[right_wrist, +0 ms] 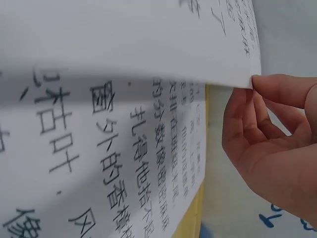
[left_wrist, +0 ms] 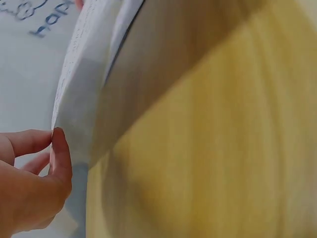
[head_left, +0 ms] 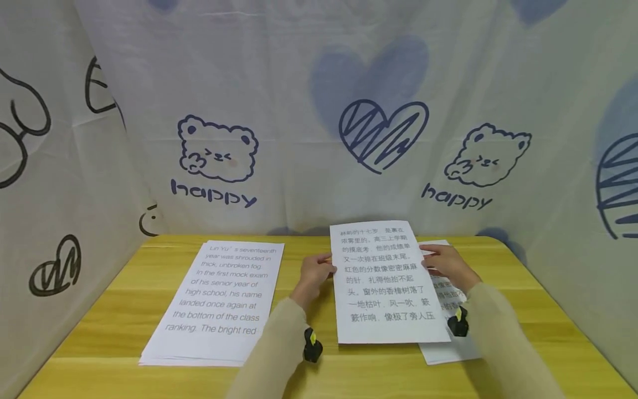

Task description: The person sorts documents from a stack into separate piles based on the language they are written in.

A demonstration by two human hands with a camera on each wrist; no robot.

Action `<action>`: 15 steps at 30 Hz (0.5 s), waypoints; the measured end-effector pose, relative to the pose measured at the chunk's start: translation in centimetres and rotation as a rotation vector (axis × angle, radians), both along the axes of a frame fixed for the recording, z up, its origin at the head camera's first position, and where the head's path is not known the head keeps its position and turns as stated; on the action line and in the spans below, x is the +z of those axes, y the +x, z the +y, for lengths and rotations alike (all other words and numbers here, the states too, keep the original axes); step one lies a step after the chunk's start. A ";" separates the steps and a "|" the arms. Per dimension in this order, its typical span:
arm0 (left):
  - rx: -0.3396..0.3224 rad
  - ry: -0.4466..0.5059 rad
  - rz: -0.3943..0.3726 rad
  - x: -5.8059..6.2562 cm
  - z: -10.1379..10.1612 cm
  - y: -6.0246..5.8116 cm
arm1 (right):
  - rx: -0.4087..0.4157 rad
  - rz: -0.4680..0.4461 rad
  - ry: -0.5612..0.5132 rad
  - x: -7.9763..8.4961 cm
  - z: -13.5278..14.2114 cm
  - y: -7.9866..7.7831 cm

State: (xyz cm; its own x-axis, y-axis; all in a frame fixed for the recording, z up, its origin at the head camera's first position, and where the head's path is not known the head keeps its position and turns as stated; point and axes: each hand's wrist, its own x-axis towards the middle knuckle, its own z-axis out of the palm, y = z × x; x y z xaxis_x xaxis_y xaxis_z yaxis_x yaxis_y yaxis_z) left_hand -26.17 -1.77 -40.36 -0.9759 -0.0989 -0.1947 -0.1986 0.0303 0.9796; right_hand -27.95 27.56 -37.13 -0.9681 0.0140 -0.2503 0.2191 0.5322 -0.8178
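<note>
A sheet of paper [head_left: 384, 282] printed with Chinese text is held up off the table between both hands. My left hand [head_left: 315, 274] pinches its left edge; in the left wrist view, thumb and fingers of the left hand [left_wrist: 37, 178] meet on that edge. At the right edge, my right hand [head_left: 448, 265] pinches the sheet, and the right wrist view shows the right hand [right_wrist: 277, 129] gripping its border. Beneath and to the right lies a stack of similar Chinese-printed paper [head_left: 456, 343], partly hidden by the raised sheet.
On the left of the wooden table [head_left: 99, 327] lies a stack of paper [head_left: 219, 299] printed with English text. A white curtain [head_left: 299, 111] with bears and hearts hangs behind the table. Small black-and-yellow pieces [head_left: 312, 344] sit at both sleeves.
</note>
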 end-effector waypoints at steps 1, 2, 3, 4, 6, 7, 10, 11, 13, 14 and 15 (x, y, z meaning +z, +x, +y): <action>0.001 -0.014 0.004 -0.1 0.4 0.0 | -0.006 -0.004 -0.003 -0.1 0.3 0.0; 0.001 -0.023 0.007 -0.3 0.9 0.1 | -0.014 -0.002 0.006 -0.2 0.6 0.0; 0.002 -0.037 0.010 -0.4 1.4 0.1 | -0.022 -0.003 0.014 -0.3 1.0 0.0; -0.001 -0.047 0.013 -0.5 1.9 0.1 | -0.038 -0.002 0.010 -0.4 1.3 0.0; -0.011 -0.058 0.027 -0.7 2.9 0.2 | -0.059 0.000 -0.002 -0.8 2.2 0.1; -0.017 -0.058 0.037 -0.8 3.4 0.2 | -0.059 -0.007 -0.018 -0.9 2.7 0.2; -0.023 -0.038 0.047 -1.0 4.7 0.4 | -0.096 -0.019 -0.056 -1.4 4.1 0.6; -0.021 -0.031 0.048 -1.1 5.1 0.5 | -0.103 -0.022 -0.065 -1.5 4.5 0.7; -0.018 -0.019 0.048 -1.2 5.9 0.7 | -0.111 -0.029 -0.070 -1.7 5.2 1.0; -0.018 -0.014 0.046 -1.3 6.2 0.7 | -0.108 -0.024 -0.071 -1.8 5.5 1.2; -0.022 -0.004 0.044 -1.3 6.6 0.8 | -0.111 -0.021 -0.073 -1.8 5.8 1.3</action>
State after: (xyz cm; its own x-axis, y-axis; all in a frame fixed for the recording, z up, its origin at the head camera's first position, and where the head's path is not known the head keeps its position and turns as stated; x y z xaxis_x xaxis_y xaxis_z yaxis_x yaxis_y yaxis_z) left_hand -25.33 4.82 -41.67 -0.9853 -0.0784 -0.1517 -0.1550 0.0381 0.9872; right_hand -26.64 33.39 -38.97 -0.9561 0.1015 -0.2751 0.2910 0.4427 -0.8481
